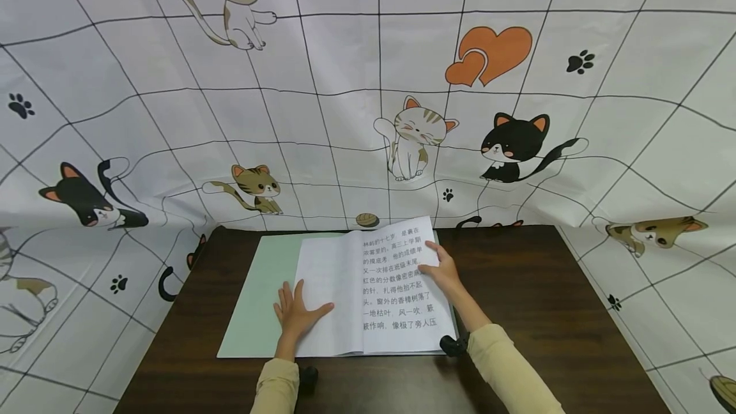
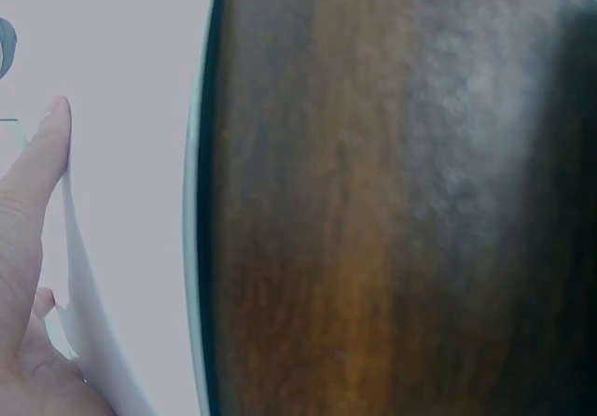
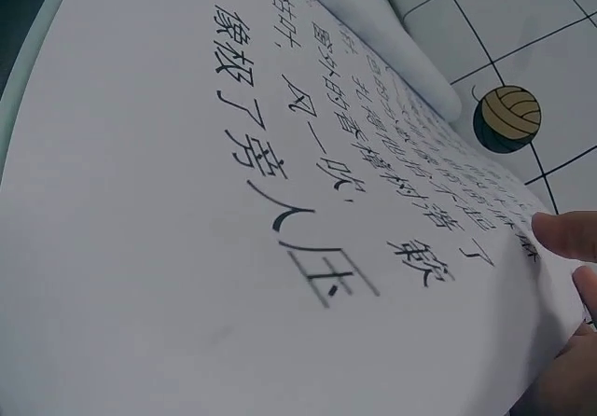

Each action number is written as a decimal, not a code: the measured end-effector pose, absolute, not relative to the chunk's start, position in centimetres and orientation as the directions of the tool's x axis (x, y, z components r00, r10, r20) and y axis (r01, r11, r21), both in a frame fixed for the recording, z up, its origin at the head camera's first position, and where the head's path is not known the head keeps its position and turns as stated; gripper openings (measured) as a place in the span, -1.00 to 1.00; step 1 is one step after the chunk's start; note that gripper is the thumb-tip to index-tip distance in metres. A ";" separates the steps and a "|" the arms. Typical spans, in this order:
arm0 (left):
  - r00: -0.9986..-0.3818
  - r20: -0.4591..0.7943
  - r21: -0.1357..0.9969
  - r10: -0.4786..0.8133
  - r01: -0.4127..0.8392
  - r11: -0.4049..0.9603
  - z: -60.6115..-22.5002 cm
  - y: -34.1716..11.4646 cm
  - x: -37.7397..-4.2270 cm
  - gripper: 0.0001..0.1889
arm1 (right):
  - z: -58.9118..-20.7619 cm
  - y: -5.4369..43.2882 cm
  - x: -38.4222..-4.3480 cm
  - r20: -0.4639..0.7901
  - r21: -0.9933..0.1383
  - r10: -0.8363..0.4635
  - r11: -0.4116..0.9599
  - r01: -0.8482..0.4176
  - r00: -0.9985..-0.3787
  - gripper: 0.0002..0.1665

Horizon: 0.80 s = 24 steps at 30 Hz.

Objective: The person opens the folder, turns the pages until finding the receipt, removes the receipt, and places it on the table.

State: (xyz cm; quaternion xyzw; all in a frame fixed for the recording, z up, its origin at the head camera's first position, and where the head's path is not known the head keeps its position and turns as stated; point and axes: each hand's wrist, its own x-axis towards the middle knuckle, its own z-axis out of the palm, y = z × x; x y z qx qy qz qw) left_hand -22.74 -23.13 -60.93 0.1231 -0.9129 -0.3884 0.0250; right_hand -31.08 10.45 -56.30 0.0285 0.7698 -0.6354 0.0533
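Observation:
An open booklet with a pale green cover (image 1: 244, 318) lies on the table. Its left page (image 1: 333, 328) is blank, while the right page (image 1: 397, 337) carries large printed Chinese text. Fingers spread, the left hand (image 1: 296, 313) rests on the left page near its outer edge; the left wrist view shows its thumb (image 2: 45, 159) over white paper. At the right page's upper outer edge, the right hand (image 1: 441, 271) pinches the paper, thumb (image 3: 562, 235) on the printed side. That page bows upward in the right wrist view.
The dark wooden table (image 1: 535, 299) extends on both sides of the booklet. A white cloth (image 1: 339, 114) with black grid lines and cartoon cats hangs behind and around it. Black bands (image 1: 453, 345) sit at both wrists, below cream sleeves (image 1: 506, 363).

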 end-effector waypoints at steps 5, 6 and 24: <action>-0.967 -0.057 0.711 -0.249 -0.214 0.669 -60.5 -22.9 -22.5 0.12 | -55.9 10.7 -30.8 -0.073 -0.974 -0.064 0.220 0.057 -0.995 -0.11; -0.966 -0.062 0.711 -0.250 -0.219 0.668 -60.5 -22.9 -22.5 0.12 | -55.8 10.7 -30.7 -0.066 -0.973 -0.073 0.225 0.048 -0.995 -0.11; -0.967 -0.046 0.704 -0.252 -0.210 0.678 -60.8 -22.9 -22.7 0.11 | -55.7 10.4 -29.7 -0.056 -0.986 -0.101 0.162 0.039 -0.993 -0.09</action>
